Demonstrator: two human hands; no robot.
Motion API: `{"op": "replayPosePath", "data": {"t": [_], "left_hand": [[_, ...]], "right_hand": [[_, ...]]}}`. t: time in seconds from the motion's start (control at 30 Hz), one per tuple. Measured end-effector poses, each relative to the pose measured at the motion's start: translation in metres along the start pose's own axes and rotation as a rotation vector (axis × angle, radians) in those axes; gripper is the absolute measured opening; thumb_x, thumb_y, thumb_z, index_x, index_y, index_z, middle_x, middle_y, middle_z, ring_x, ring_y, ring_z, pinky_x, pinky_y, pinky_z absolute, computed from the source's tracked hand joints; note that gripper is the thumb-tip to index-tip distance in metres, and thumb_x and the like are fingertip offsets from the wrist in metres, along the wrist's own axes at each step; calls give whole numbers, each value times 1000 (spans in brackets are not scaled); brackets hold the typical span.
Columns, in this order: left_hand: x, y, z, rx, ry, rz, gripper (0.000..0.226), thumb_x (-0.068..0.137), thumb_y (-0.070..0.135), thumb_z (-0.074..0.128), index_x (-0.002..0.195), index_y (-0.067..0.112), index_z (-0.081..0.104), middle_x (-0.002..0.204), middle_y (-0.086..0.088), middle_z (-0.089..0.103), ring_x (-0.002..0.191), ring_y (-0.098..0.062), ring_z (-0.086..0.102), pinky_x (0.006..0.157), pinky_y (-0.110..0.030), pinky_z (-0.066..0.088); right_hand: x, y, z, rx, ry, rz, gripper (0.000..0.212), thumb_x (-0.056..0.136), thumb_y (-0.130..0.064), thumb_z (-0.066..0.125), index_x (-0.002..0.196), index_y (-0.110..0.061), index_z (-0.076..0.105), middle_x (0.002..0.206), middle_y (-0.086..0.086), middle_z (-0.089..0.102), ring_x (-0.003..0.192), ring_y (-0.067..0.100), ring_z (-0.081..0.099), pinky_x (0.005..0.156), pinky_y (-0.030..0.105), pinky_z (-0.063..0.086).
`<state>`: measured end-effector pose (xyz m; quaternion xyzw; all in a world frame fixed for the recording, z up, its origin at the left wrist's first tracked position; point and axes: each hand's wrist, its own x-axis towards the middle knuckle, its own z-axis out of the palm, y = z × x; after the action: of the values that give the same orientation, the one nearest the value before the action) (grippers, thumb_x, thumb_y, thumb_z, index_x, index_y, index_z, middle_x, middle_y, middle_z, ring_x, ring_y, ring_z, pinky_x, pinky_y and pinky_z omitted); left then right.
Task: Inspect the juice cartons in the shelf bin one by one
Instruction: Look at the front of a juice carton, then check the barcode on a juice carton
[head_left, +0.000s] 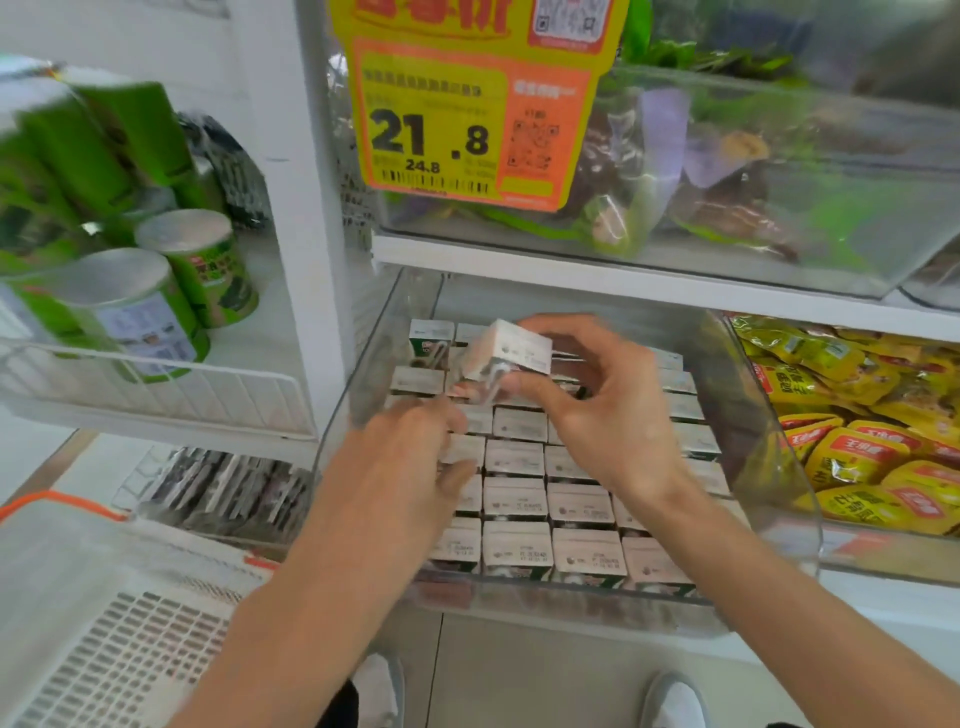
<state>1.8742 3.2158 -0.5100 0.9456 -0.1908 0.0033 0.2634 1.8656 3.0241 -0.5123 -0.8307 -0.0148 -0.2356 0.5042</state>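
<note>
A clear plastic shelf bin (789, 499) holds several rows of small white-topped juice cartons (519, 499) packed upright. One carton (511, 348), white with a straw on its side, is lifted and tilted above the back rows. My right hand (597, 410) grips it, fingers over its top and thumb at its lower edge. My left hand (415, 457) hovers just below and left of it over the cartons, blurred, fingers loosely bent and holding nothing.
A yellow-orange price tag (467, 114) reading 21.8 hangs from the shelf above, in front of a clear bin of bagged goods (727, 176). Yellow snack packets (857, 431) fill the bin to the right. Green cans (156, 312) stand on the left shelf.
</note>
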Motion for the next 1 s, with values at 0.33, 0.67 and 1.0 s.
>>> {"op": "replayPosePath", "data": {"t": [0.33,0.67,1.0], "left_hand": [[1,-8,-9,67,-8,60,33,99,46,66,131,40,59,128,13,59,116,-16,62,89,-31,49],[3,-13,-5,78,-38,115,37,100,50,63,135,40,55,134,12,59,121,-14,60,93,-31,46],[6,-17,-3,120,-83,93,39,99,52,63,136,41,53,133,14,57,120,-15,59,90,-32,46]], "right_hand": [[75,14,61,-109,-98,70,37,85,-29,89,119,-24,75,110,-11,75,100,2,70,93,24,57],[85,20,70,-218,-288,74,38,80,-22,93,113,-22,76,109,-6,76,100,12,72,97,33,58],[86,44,70,-403,-429,6,24,100,-33,72,122,-27,78,122,-2,59,127,21,47,116,40,39]]}}
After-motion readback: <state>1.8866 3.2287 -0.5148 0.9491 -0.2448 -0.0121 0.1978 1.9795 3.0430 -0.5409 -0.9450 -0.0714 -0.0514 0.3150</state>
